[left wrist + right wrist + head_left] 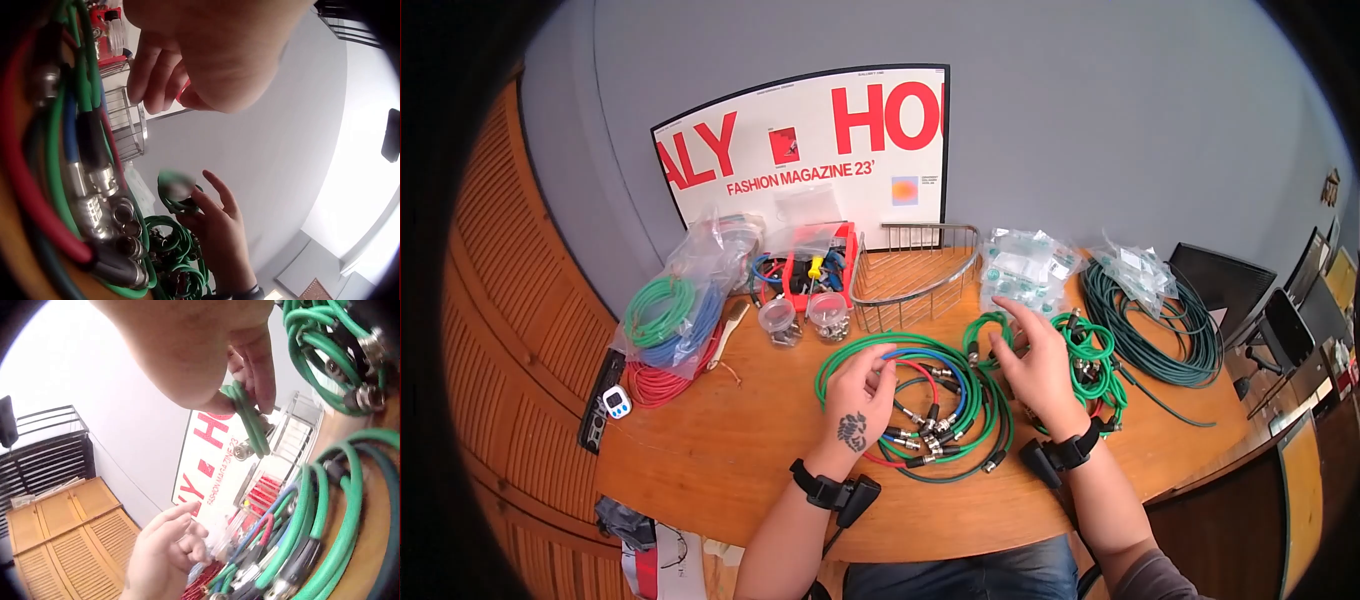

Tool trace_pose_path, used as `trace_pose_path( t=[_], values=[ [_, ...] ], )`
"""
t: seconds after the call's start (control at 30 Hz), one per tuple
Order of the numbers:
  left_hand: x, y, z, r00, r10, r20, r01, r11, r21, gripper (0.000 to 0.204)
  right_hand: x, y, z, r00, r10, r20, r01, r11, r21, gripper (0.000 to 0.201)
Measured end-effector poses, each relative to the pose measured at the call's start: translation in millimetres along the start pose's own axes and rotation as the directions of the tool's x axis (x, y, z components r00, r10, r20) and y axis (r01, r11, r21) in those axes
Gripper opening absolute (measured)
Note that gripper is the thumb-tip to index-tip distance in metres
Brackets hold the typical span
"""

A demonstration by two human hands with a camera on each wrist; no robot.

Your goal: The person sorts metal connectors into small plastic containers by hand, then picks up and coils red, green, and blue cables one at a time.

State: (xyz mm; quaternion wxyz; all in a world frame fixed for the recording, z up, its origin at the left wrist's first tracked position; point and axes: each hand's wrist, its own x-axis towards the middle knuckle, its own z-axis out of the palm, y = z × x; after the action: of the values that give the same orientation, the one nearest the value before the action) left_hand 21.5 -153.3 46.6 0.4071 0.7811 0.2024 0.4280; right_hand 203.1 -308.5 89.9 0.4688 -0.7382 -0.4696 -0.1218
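Note:
My right hand (1037, 372) pinches a small coil of green cable (250, 422) between thumb and fingers, with a metal connector showing at the coil's lower side. The same coil (988, 335) is raised over the table in the head view. My left hand (863, 395), its fingers loosely bent, holds nothing and hovers at the left side of a large loop of green cables (990, 420). Inside that loop lie blue and red cables with silver BNC connectors (935, 430). To the right of my right hand is a pile of small green coils (1092, 350).
A wire corner basket (915, 290) stands at the back, beside a red bin (840, 255) and two clear tubs (779, 320). Bagged cables (665, 310) lie left, a dark green cable coil (1200, 340) right. Clear plastic packets (1028, 265) sit behind. A framed poster (800, 150) leans against the wall.

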Motion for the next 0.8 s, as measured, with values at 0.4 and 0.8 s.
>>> trace_pose_path(
  t=[0.4,0.8],
  values=[
    [15,-10,-25,0.968,0.090,-0.235,-0.045,0.981,0.191,0.015,19,22,31,0.976,-0.025,0.217,0.174,0.689,-0.704,0.016],
    [18,-15,-53,0.989,-0.145,-0.004,0.105,0.696,0.711,0.020,-13,-29,50,0.828,0.135,0.544,0.065,0.941,-0.332,0.027]
  ],
)
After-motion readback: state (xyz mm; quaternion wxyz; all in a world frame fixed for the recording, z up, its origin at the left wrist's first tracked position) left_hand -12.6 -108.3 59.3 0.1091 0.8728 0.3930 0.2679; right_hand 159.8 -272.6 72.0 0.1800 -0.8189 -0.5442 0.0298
